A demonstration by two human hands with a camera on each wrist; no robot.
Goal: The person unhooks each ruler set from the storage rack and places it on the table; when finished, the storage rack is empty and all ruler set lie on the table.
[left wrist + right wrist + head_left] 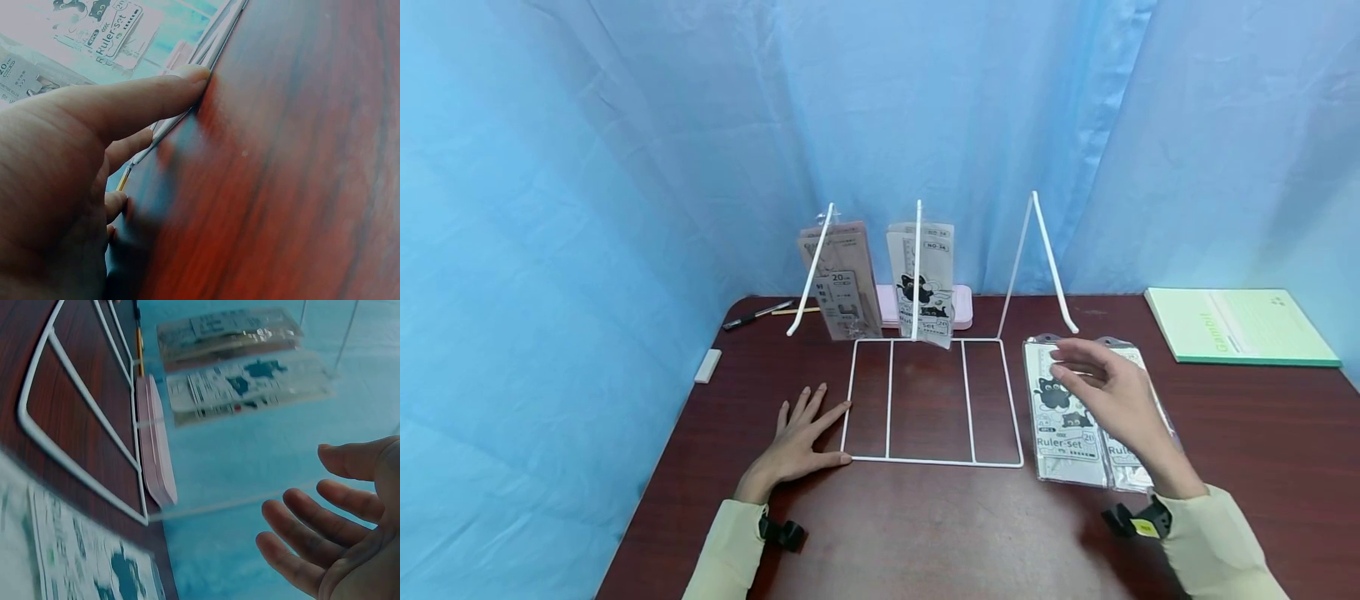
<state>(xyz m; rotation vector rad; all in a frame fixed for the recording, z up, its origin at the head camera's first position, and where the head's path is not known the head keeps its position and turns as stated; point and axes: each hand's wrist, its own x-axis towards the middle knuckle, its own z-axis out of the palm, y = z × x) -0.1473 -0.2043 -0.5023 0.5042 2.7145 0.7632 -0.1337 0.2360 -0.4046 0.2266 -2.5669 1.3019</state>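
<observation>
Clear-packaged cat-print ruler sets [1067,417] lie flat on the dark red wooden counter [925,525], right of the white wire rack [925,400].
Right hand [1112,387] hovers over them, fingers loose and empty; left hand [801,437] presses flat, steadying the rack. Seemingly a pickup comes next, needing a pinch on one packet's edge.

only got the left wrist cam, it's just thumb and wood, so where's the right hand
Observer: The right hand hovers open over the ruler sets lying flat right of the rack.
Operator: what's in the rack
Observer: Two packs stand at its back: a pink one on the left, a cat one in the middle.
Operator: left hand holding anything
Observer: No. The left hand lies flat on the table, its thumb on the rack's front left corner.
</observation>
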